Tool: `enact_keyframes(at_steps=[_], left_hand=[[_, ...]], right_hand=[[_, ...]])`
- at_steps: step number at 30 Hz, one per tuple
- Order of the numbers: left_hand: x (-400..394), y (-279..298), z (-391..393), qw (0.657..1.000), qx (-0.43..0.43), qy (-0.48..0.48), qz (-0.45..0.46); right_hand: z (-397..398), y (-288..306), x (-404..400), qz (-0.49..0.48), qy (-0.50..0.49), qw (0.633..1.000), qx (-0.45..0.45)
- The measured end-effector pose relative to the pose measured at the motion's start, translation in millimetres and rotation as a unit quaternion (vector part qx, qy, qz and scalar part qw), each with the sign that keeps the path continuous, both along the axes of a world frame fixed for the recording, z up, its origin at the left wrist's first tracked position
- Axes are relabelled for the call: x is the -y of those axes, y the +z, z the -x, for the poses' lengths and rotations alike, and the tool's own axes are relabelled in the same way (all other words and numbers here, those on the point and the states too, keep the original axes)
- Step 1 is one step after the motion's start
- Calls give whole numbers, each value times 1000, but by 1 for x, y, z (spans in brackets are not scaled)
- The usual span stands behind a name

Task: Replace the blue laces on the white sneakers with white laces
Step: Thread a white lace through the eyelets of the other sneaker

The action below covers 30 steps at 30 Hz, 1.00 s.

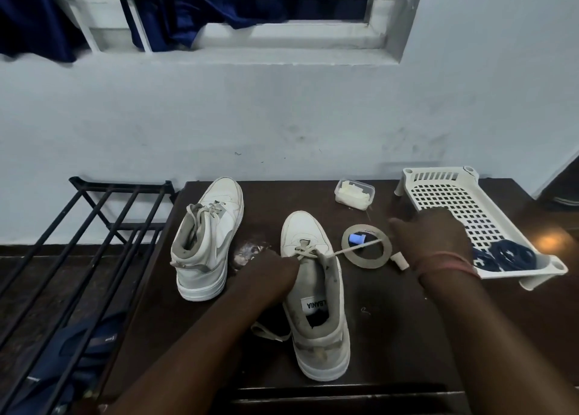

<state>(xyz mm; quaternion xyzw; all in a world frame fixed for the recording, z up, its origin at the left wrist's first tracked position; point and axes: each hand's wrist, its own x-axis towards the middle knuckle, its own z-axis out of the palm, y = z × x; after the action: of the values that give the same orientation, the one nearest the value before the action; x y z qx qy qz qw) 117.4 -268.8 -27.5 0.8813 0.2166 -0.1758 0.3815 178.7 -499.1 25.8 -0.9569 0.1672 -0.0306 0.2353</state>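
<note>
Two white sneakers stand on a dark table (391,336). The left sneaker (210,236) carries a white lace. The right sneaker (316,292) has a white lace (308,253) crossed through its lowest eyelets. My left hand (269,268) rests against this shoe's left side by the eyelets; its fingers are hidden. My right hand (435,236) holds one lace end pulled taut to the right, over a tape ring (366,246). The other lace end (269,333) lies loose beside the shoe. Blue laces (507,256) lie in a white perforated basket (454,195).
A small clear box (354,194) with pale contents sits at the back of the table. A small blue thing (357,237) lies inside the tape ring, and a small pale cylinder (399,259) beside it. A black metal rack (78,245) stands to the left.
</note>
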Motion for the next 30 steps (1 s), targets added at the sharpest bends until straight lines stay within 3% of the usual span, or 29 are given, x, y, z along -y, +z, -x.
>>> enact_keyframes(at_steps=[2,5,8,10,17,21,24,30], left_hand=[[0,2,-1,1000,-11,1,10],[0,10,3,998,-25,-19,46],[-7,13,9,978,-28,41,205],[-14,11,6,969,-16,40,244],[-16,12,1,976,60,68,200],[-22,16,1,990,137,26,-21],[-25,16,1,984,171,10,-53],[-25,14,3,983,154,7,-105]], right_hand=[[7,-6,4,74,13,996,-39],[14,-16,-17,35,123,984,-127],[13,-21,-41,-19,276,950,-147],[14,-23,-48,-40,320,934,-154],[15,-27,-48,26,332,931,-148],[11,-19,-45,125,297,937,-136],[11,-21,-43,140,277,939,-150],[8,-24,-48,149,270,938,-159]])
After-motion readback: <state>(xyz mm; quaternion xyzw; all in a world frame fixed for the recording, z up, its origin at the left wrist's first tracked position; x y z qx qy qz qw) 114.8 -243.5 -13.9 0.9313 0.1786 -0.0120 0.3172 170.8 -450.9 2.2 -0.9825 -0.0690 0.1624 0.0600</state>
